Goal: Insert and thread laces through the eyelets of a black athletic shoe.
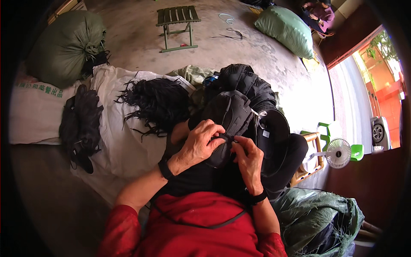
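Observation:
A dark grey-black bag point(231, 112) with seams and a piped edge lies across my lap. My left hand point(200, 140) pinches a short black strap point(228, 139) at the bag's near part, thumb and forefinger together. Just to the right, my right hand point(248, 157) is closed with its fingertips on the same strap. The fingertips nearly meet, so the strap's end between them is partly hidden. Beside the bag hangs a white tag point(266, 134). Right behind it rises a stack of similar black bags point(246, 81).
Loose black straps point(158, 100) heap on a white sheet point(115, 128), with a black bundle point(81, 124) left of them. Large stuffed sacks point(64, 47) and a folding stool point(178, 26) stand farther off. To the right are a small fan point(338, 153) and a green sack point(317, 214).

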`<state>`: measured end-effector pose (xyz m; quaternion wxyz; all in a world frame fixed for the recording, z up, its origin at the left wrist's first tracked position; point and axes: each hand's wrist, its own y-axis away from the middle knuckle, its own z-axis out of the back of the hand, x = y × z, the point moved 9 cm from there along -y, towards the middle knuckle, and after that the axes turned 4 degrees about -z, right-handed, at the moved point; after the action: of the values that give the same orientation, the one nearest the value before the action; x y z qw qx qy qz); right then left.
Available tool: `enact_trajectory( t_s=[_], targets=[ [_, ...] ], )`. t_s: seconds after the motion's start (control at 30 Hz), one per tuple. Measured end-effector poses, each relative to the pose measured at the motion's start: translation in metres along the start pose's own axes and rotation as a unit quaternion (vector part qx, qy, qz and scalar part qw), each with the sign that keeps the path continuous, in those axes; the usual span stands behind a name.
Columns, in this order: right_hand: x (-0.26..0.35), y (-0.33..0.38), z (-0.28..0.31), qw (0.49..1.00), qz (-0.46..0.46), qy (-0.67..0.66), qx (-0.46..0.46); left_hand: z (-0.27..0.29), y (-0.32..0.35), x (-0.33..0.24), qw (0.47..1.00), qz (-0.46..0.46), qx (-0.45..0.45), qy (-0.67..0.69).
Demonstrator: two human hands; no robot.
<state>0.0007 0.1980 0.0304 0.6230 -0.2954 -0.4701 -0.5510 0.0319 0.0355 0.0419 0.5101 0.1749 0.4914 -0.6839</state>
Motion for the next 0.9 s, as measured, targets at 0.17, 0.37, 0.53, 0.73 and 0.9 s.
enact_trajectory(
  t_s=[0.17,0.37,0.53,0.73,0.9],
  targets=[
    [0.003,0.003,0.009,0.981,0.133,0.119,-0.075,-0.009,-0.006,-0.001,1.0,-0.008,0.007,0.011],
    [0.006,0.0,0.012,0.98,0.145,0.091,-0.1,-0.012,-0.004,-0.006,1.0,-0.011,-0.002,0.011],
    [-0.002,-0.003,0.008,0.981,0.124,0.096,-0.112,-0.011,-0.003,-0.003,1.0,-0.01,-0.011,0.015],
    [0.013,0.003,0.001,0.952,0.205,0.166,-0.153,-0.009,-0.007,0.004,0.998,0.038,0.018,0.047],
    [-0.018,-0.013,-0.005,0.995,-0.01,-0.09,0.04,-0.005,-0.01,0.003,0.994,0.084,0.057,0.025]
  ],
)
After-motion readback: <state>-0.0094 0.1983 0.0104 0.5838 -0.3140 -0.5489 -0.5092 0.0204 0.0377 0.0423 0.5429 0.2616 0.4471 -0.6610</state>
